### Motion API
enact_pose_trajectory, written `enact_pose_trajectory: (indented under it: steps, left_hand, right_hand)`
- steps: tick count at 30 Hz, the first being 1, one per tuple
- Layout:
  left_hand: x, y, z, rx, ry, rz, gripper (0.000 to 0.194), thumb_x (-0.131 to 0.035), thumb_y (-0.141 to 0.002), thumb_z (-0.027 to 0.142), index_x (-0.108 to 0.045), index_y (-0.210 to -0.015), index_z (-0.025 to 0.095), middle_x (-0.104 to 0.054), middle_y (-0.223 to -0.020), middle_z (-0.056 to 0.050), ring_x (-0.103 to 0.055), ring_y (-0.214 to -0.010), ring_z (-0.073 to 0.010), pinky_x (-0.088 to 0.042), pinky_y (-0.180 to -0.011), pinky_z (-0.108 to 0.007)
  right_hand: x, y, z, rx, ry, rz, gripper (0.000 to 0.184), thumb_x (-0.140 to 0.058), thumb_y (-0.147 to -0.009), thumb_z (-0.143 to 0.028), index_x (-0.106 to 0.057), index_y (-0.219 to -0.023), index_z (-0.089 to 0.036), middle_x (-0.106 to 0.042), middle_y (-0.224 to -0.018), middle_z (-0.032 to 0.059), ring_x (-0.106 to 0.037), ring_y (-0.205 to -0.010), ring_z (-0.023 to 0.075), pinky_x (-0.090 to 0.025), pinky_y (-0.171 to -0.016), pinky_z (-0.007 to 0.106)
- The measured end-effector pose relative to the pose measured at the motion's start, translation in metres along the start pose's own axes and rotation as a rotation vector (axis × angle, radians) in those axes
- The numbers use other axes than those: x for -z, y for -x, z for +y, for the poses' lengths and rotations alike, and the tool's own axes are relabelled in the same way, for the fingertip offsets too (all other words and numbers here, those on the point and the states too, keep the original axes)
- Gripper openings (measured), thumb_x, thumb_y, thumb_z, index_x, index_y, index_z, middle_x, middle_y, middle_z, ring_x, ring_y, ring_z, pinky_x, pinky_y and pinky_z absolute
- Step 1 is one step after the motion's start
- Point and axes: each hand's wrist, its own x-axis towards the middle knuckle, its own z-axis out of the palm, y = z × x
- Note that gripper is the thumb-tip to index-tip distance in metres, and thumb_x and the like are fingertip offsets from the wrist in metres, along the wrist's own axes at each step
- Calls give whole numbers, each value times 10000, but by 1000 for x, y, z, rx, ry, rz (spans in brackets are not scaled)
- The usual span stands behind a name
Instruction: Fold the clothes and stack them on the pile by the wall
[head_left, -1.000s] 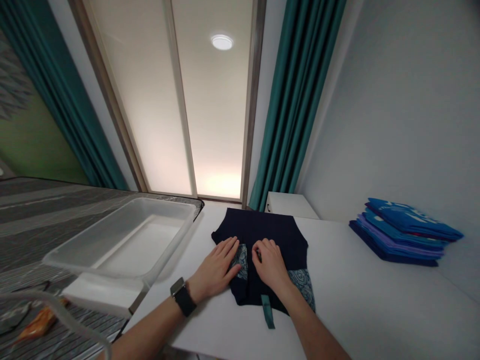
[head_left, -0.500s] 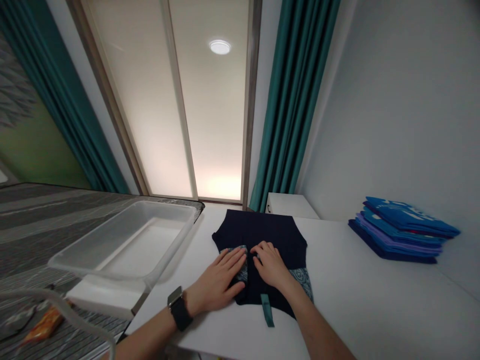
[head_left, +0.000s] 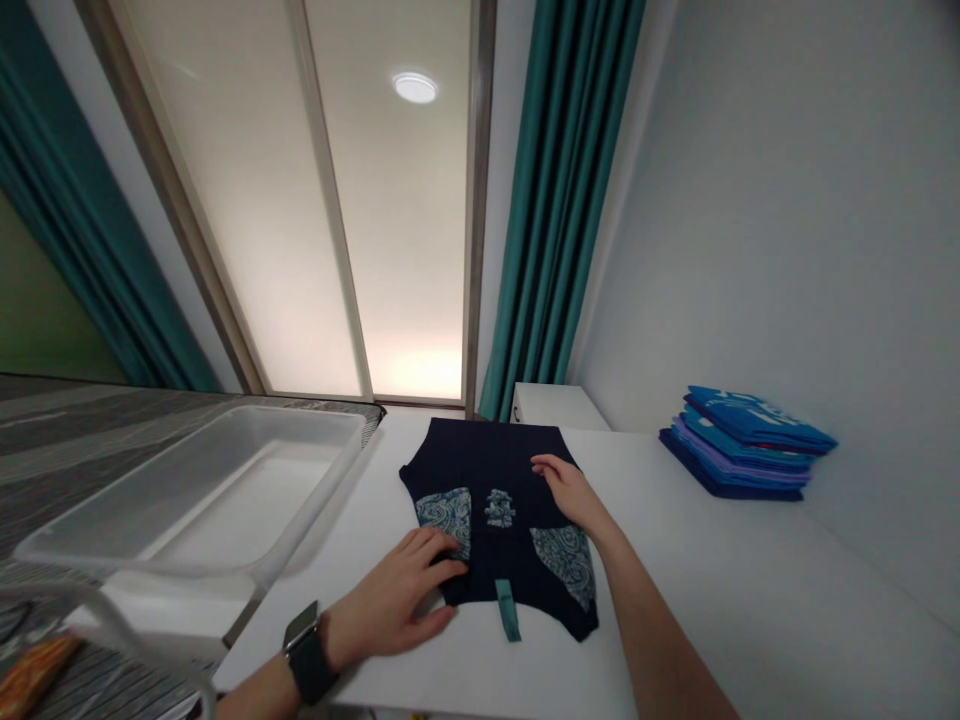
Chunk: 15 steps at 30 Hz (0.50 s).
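Observation:
A dark navy garment (head_left: 495,450) lies spread on a white table, with blue paisley panels at its lower left and lower right and a small paisley patch in the middle. From its near edge hangs a short teal strip (head_left: 508,610). My left hand (head_left: 405,590), a dark watch on its wrist, rests its fingertips on the left paisley panel, fingers apart. Over the garment's right side is my right hand (head_left: 574,492), fingers loosely stretched out with nothing in them. Whether it touches the cloth I cannot tell.
A stack of folded blue and purple clothes (head_left: 742,445) sits on the right of the table (head_left: 697,600), near the wall. To the left stands a translucent plastic bin (head_left: 330,490). Behind the table is a small white cabinet (head_left: 559,405).
Both hands have come off the middle of the garment, uncovering the paisley patch. My left hand slid toward the near left edge; my right hand moved outward to the right. The view shifted slightly.

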Motion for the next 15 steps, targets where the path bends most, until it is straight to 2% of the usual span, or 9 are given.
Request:
enact_pose_trajectory:
  steps: [2,5,11,15]
  left_hand:
    - [-2,0,3,27,10,21,244,-567,-811,219,-570,-1055,223,-576,-1108,-80,-517,-1019,-237,-431,-896,-389]
    - [-5,-2,5,58,-2,37,134,-559,-813,213,-551,-947,214,-568,-991,-62,-502,-919,-218,-422,-828,-364]
    - [-5,-2,7,81,11,25,115,-494,-790,132,-510,-870,213,-553,-945,-51,-485,-889,-211,-404,-811,-360]
    - [0,2,11,77,86,22,100,-486,-796,139,-503,-864,210,-565,-954,-55,-496,-915,-212,-408,-830,-363]
  right_hand:
    - [1,0,2,6,27,28,314,-394,-861,-229,-659,-1029,-211,-702,-943,39,-639,-925,173,-458,-901,335]
    - [-3,3,-1,26,85,33,316,-392,-862,-225,-663,-1023,-205,-696,-924,40,-634,-901,179,-462,-874,338]
    - [-15,10,-14,133,223,-52,311,-397,-874,-174,-672,-1019,-188,-685,-954,58,-608,-925,189,-440,-891,343]
    - [-20,12,-16,130,296,-115,305,-402,-895,-167,-656,-1060,-201,-673,-1012,56,-591,-960,187,-423,-902,339]
